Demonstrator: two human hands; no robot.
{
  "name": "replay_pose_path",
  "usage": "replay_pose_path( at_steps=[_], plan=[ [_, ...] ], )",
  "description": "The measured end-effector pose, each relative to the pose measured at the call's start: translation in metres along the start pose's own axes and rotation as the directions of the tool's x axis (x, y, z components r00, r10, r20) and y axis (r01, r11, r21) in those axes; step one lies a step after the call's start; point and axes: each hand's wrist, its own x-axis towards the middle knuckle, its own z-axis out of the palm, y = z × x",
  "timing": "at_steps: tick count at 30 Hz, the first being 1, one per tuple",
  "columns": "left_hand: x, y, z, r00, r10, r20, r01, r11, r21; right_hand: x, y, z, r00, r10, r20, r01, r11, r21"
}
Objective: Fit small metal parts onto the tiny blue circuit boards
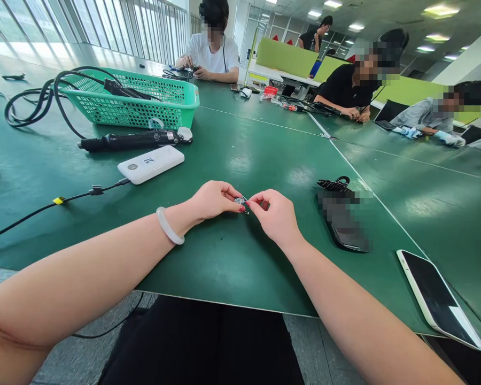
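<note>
Over the green table, close to its front edge, my two hands meet around a small silvery piece with dark detail; its exact kind is too small to make out. My left hand, with a pale bangle on the wrist, pinches it between thumb and fingers. From the other side my right hand is closed in a pinch at the piece's right edge. Whatever sits between the right fingertips is hidden. To the left lies a white power bank with a black cable plugged in.
A green basket with cables stands at the back left, a black cylindrical tool before it. On the right lie a black hair claw, a dark blurred object and a phone. Several people sit or stand beyond.
</note>
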Motion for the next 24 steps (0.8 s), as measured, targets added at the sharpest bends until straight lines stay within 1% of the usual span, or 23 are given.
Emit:
replay_pose_path(
  at_steps=[5, 10, 14, 17, 18, 20, 22, 24],
  plan=[
    [0.0, -0.001, 0.0, 0.999, -0.015, 0.046, 0.018, 0.998, -0.067, 0.0, 0.0, -0.001, 0.997, -0.068, -0.021, 0.068, 0.998, 0.011],
    [-0.001, 0.0, 0.0, 0.996, -0.036, 0.083, 0.052, 0.98, -0.191, -0.001, 0.002, 0.0, 0.989, -0.146, -0.013, 0.146, 0.989, -0.024],
    [-0.002, 0.002, 0.0, 0.994, -0.063, 0.085, 0.081, 0.971, -0.223, 0.0, 0.002, -0.001, 0.985, -0.169, -0.028, 0.169, 0.985, -0.021],
    [-0.002, 0.004, -0.001, 0.995, -0.085, 0.051, 0.094, 0.973, -0.212, 0.001, 0.004, -0.004, 0.991, -0.131, -0.035, 0.13, 0.991, -0.026],
    [-0.002, 0.004, -0.001, 0.995, -0.086, 0.041, 0.093, 0.973, -0.21, 0.001, 0.006, -0.005, 0.994, -0.106, -0.012, 0.105, 0.993, -0.047],
    [-0.001, 0.003, -0.002, 0.996, -0.084, 0.03, 0.088, 0.975, -0.204, 0.001, 0.01, -0.005, 0.995, -0.059, 0.078, 0.067, 0.992, -0.104],
    [-0.001, 0.003, -0.003, 0.996, -0.081, 0.022, 0.084, 0.978, -0.191, 0.001, 0.012, -0.003, 0.983, -0.034, 0.179, 0.063, 0.985, -0.158],
    [-0.001, 0.004, -0.002, 0.996, -0.083, 0.018, 0.085, 0.982, -0.171, 0.002, 0.012, 0.0, 0.972, -0.024, 0.232, 0.074, 0.975, -0.208]
  ],
)
